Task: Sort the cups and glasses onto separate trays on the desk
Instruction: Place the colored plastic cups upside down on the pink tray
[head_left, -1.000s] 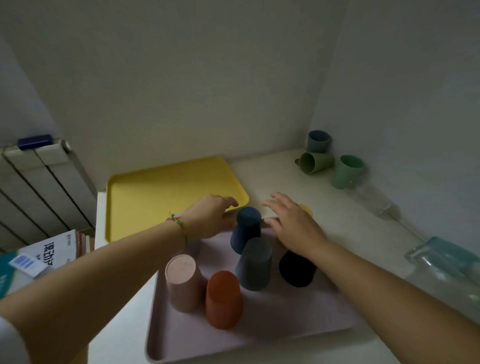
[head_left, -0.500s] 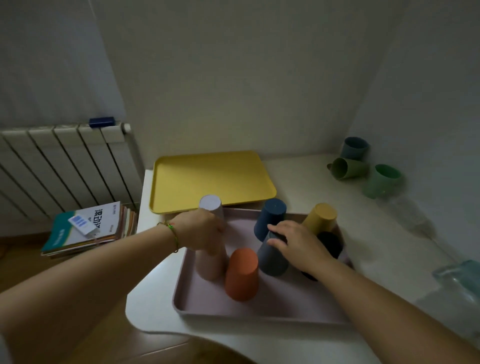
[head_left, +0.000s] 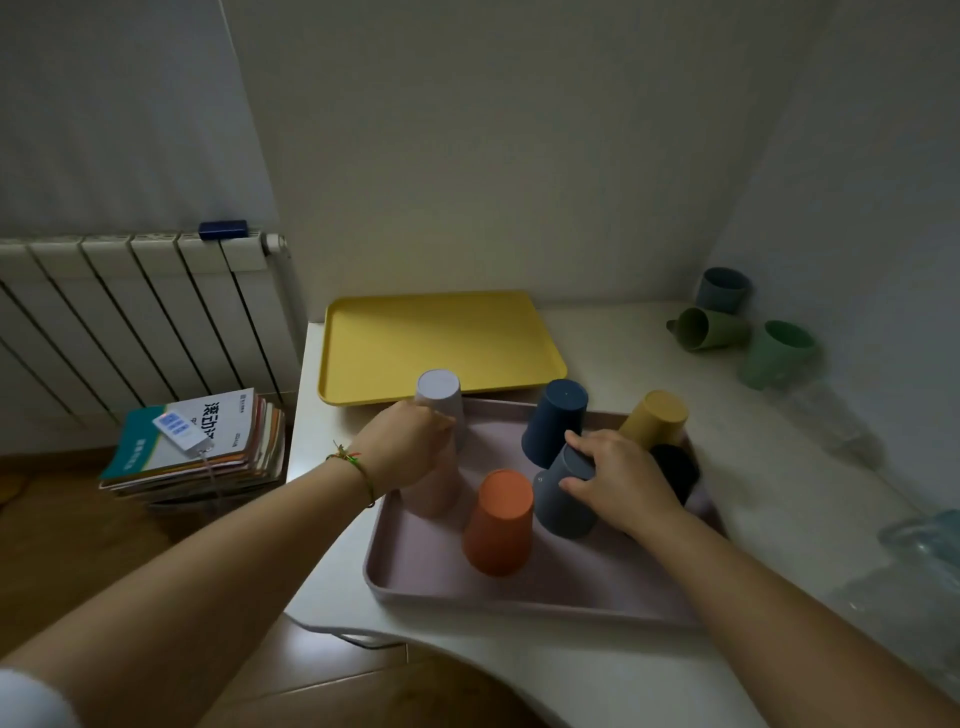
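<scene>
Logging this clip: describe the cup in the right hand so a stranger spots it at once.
Find the mauve tray at the near edge of the desk, before the yellow tray. Among its upturned cups, look just right of the orange cup: the right hand grips the raised base of the slate-grey cup. It is the only slate-grey one, paler than the navy cup behind it.

**What my desk holds**

My white desk (head_left: 649, 358) carries a yellow tray (head_left: 436, 348) at the back, with a mauve tray (head_left: 519, 597) just beside it, nearer me. In the far right corner are a blue-grey mug (head_left: 722, 289), a green mug (head_left: 776, 353) and an olive mug (head_left: 709, 328) on its side. Clear glasses (head_left: 919, 538) sit along the right edge.
</scene>
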